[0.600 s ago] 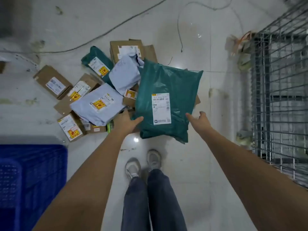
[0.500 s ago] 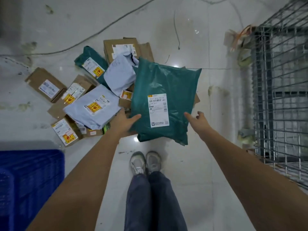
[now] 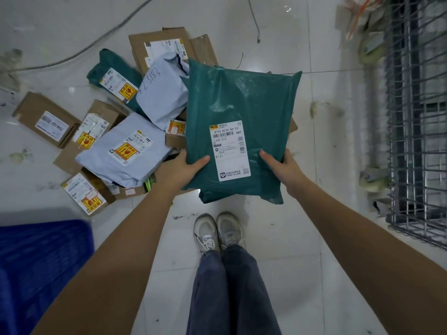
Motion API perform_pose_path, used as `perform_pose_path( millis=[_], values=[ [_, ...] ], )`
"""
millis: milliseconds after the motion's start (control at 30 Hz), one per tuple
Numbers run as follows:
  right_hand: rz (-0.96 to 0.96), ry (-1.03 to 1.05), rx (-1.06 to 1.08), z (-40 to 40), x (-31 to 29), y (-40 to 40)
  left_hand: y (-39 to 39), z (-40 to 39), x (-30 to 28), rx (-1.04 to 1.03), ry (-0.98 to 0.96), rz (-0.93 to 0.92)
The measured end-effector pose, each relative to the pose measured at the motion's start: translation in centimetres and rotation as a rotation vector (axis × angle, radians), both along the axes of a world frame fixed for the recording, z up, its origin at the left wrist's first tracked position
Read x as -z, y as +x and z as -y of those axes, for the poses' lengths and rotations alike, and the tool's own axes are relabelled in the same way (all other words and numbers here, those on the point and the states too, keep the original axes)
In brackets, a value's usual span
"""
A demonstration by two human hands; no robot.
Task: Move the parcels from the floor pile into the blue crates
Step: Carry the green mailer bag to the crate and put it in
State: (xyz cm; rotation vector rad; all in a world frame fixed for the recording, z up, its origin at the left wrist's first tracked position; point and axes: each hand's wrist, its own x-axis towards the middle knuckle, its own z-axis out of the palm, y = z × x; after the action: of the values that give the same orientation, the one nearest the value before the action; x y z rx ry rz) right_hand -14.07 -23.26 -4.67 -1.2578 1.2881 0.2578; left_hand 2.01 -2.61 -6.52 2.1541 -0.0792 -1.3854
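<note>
Both hands hold the large dark-green plastic mailer bag [image 3: 244, 112] with its white shipping label facing up: the left hand [image 3: 180, 169] pinches its left edge, thumb on top, and the right hand [image 3: 281, 169] pinches the right edge likewise. The bag sits over the right side of the floor pile of brown cardboard boxes [image 3: 46, 119] and pale grey-blue mailer bags [image 3: 125, 151]. The blue plastic crate [image 3: 41, 257] stands at lower left, well apart from the bag.
</note>
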Motion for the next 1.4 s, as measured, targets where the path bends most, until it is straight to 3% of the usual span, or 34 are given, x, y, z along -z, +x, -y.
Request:
perform_pose_path(
  millis=[267, 600, 800, 867, 1000, 1133, 1233, 1400],
  values=[
    [0.099, -0.024, 0.078, -1.8, -2.9, -0.7, -0.8, -1.0, -2.8, -0.12, -0.092, 0.026],
    [0.231, -0.002, 0.191, -5.8, -10.4, -4.2, -5.2, -5.5, -12.5, -0.452, -0.344, -0.055],
    [0.346, -0.035, 0.076, -8.0, -15.8, -5.8, -6.6, -9.0, -17.4, -0.771, -0.422, -0.223],
    [0.374, -0.035, 0.004, -8.7, -17.4, -5.8, -6.5, -9.7, -18.8, -0.751, -0.425, -0.275],
    [0.409, -0.017, -0.116, -9.2, -20.0, -5.0, -7.0, -11.0, -20.9, -0.773, -0.432, -0.211],
    [0.361, 0.205, -0.091, -9.4, -21.4, -2.7, -8.3, -13.1, -22.0, -0.874, -0.493, -0.148],
    [0.274, 0.153, -0.225, -10.9, -22.2, -0.5, -9.6, -15.0, -22.4, -0.969, -0.539, -0.102],
    [0.315, 0.063, -0.364, -15.7, -22.9, 1.7, -11.7, -20.4, -23.0, -1.144, -0.606, -0.007]
  ],
)
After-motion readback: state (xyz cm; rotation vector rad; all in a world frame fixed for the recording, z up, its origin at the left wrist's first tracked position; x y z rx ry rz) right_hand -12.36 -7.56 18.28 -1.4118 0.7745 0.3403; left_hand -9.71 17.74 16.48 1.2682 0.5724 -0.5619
